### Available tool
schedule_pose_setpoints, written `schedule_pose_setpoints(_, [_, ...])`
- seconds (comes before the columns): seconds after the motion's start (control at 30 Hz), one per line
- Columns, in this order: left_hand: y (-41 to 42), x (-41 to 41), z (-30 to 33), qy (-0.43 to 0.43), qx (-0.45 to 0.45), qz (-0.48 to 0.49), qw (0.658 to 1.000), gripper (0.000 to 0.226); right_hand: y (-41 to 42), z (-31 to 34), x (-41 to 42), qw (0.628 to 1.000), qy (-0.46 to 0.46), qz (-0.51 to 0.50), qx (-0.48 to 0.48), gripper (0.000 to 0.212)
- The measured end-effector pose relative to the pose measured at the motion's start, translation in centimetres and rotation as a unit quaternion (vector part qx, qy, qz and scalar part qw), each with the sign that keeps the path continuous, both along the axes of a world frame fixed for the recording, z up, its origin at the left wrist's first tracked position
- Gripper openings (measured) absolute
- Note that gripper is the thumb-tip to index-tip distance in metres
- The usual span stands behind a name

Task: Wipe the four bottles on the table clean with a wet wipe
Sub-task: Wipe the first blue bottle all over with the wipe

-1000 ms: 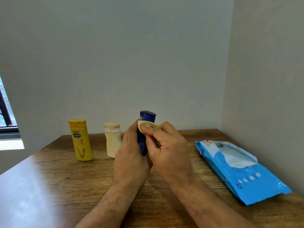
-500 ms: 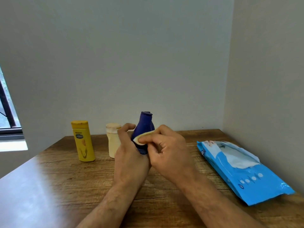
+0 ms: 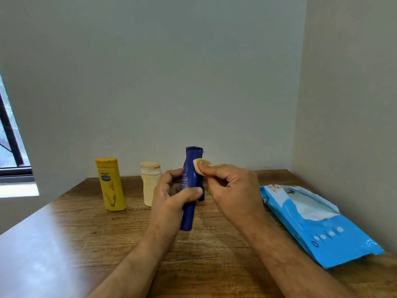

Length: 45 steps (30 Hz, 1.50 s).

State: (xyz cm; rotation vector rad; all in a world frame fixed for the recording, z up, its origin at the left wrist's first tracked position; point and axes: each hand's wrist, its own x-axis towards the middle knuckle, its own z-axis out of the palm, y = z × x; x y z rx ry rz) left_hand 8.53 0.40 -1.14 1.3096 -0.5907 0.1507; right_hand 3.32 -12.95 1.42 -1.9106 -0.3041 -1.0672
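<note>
My left hand (image 3: 171,198) grips a dark blue bottle (image 3: 190,179) round its middle and holds it above the wooden table (image 3: 86,229), cap end down toward me. My right hand (image 3: 232,188) pinches a small folded wet wipe (image 3: 200,164), yellowish with dirt, and presses it against the bottle's upper right side. A yellow bottle (image 3: 110,183) and a cream bottle (image 3: 150,181) stand upright at the back left. A fourth bottle is not in view.
An opened blue pack of wet wipes (image 3: 315,220) lies on the table at the right, close to the side wall. A window (image 3: 10,147) is at the far left. The table's back edge meets the wall.
The blue bottle has turned in my left hand and now shows its full length. My right hand with the wipe has slid up from the bottle's body to near its top end.
</note>
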Motion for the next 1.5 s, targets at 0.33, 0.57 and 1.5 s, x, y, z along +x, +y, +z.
schedule_pose_setpoints(0.33, [-0.5, -1.0, -0.1, 0.092, -0.045, -0.157, 0.982, 0.025, -0.2, -0.4, 0.2, 0.993, -0.064, -0.071, -0.072, 0.026])
schedule_pose_setpoints(0.57, [-0.7, -0.2, -0.5, -0.016, 0.025, -0.106, 0.994, 0.054, -0.6, -0.7, 0.1, 0.987, -0.046, -0.093, -0.121, 0.036])
schedule_pose_setpoints(1.5, [-0.6, 0.2, -0.6, -0.008, -0.001, -0.122, 0.993, 0.061, -0.8, -0.2, 0.3, 0.99, -0.082, -0.093, -0.069, 0.034])
